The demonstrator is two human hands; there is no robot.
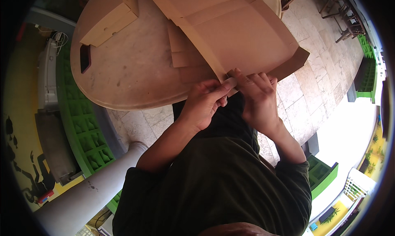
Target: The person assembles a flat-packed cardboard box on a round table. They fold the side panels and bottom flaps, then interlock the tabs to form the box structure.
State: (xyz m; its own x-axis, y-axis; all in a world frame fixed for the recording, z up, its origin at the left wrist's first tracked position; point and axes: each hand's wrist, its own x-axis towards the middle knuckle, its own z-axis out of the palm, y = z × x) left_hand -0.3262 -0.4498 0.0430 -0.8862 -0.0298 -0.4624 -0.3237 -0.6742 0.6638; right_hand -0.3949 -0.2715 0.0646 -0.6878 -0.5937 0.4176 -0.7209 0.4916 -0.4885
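A large brown cardboard box blank (247, 34), partly folded with creases and raised side flaps, lies over the right part of the round table (135, 71) and juts past its edge. At its near corner, my left hand (203, 104) pinches a small flap between thumb and fingers. Right beside it, my right hand (260, 99) is closed round the same corner, its thumb and index finger at the fold. The two hands almost touch, and the fingers partly hide the corner. Beneath the blank, another flat cardboard piece (181, 48) shows.
A folded cardboard box (113, 24) stands on the far left of the table, with a dark phone-like object (85, 58) by the rim. A pale column (98, 186) rises at lower left. Green crate-like benches (88, 125) line the left side; wooden chairs (345, 20) stand far right.
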